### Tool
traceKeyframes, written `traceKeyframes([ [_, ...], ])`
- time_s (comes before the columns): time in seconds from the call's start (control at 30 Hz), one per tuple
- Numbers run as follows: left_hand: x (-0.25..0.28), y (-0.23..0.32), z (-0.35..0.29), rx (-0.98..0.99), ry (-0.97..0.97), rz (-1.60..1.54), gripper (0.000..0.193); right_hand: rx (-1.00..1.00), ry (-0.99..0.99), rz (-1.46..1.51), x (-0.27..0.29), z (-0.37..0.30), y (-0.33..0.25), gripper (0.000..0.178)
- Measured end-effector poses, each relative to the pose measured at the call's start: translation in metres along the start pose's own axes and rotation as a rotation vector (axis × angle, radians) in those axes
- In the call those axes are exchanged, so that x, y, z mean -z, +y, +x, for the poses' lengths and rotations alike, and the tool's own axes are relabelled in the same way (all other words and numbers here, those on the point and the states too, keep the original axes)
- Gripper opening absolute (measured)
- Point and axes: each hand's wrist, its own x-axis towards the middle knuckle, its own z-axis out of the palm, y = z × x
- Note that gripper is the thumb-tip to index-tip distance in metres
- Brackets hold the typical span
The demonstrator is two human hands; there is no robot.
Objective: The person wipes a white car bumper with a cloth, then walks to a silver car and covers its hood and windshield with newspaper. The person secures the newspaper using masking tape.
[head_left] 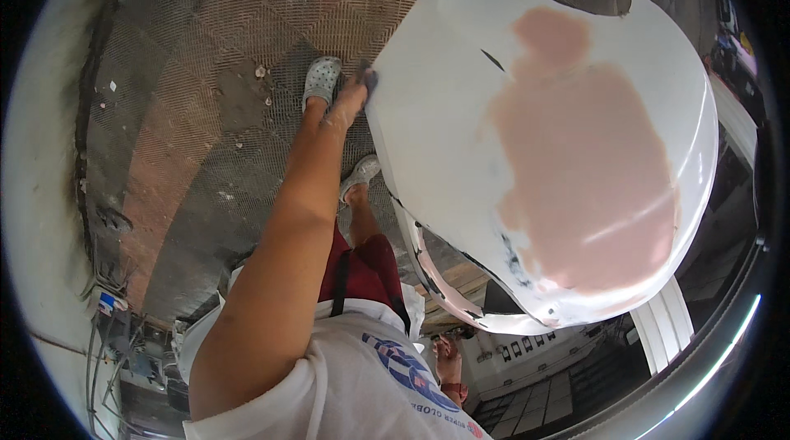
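White car panel (547,160), big and round with pink patches (584,176), fills the right side of your view. Your left hand (350,94) is at its left edge, beside a dark bit (370,80) too blurry to name; you can't tell from here if that grip is spread or pinching the edge. Your right hand (447,355) is low down, near the panel's lower end, and looks half curled, but you can't tell if it pinches anything. If you push too hard on one side, the panel could tip or slide. Its edge may be sharp and could scratch you if you slip along it. The thin strip (432,275) at its lower left could bend if you bump it. Your gray shoes (322,82) are close, so a step could knock it. Small bits (261,72) on the bumpy floor mats (222,28) could make you slip. Cords (97,374) run by the wall (41,160) at your far left. The panel blocks your right side and hides what is behind it.
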Motion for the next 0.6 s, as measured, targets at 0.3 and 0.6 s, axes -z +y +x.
traceKeyframes([
  [0.3,-0.020,-0.038,-0.075,0.095,0.107,-0.468,0.064,0.072,0.021,0.088,-0.021,0.008,0.007,0.034],
  [0.6,-0.061,-0.062,-0.256,-0.070,-0.074,-0.447,0.044,0.295,0.050,0.077,-0.038,0.071,0.035,0.033],
])
